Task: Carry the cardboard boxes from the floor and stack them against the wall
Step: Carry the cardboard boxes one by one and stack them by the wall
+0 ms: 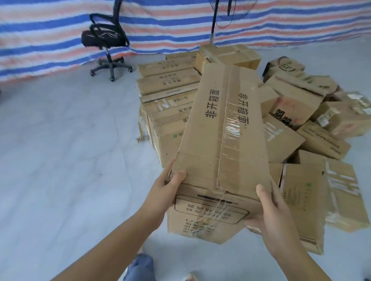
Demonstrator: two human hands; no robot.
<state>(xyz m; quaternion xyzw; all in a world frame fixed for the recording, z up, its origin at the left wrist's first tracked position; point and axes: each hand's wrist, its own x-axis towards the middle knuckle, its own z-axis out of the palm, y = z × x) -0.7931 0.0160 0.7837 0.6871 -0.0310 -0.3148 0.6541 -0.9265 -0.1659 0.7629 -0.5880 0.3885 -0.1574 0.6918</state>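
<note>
the long cardboard box (220, 126) is held lifted above the floor (65, 155), over the loose box pile (305, 115). left hand (169, 187) grips its near left corner, thumb on top; right hand (271, 213) grips the near right corner, thumb on top. stacked boxes (168, 82) stand by the striped tarp wall (50, 29).

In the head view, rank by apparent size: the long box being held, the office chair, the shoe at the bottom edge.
1. Long box, though nearness to the camera inflates it.
2. Office chair.
3. Shoe, partly cropped.
</note>
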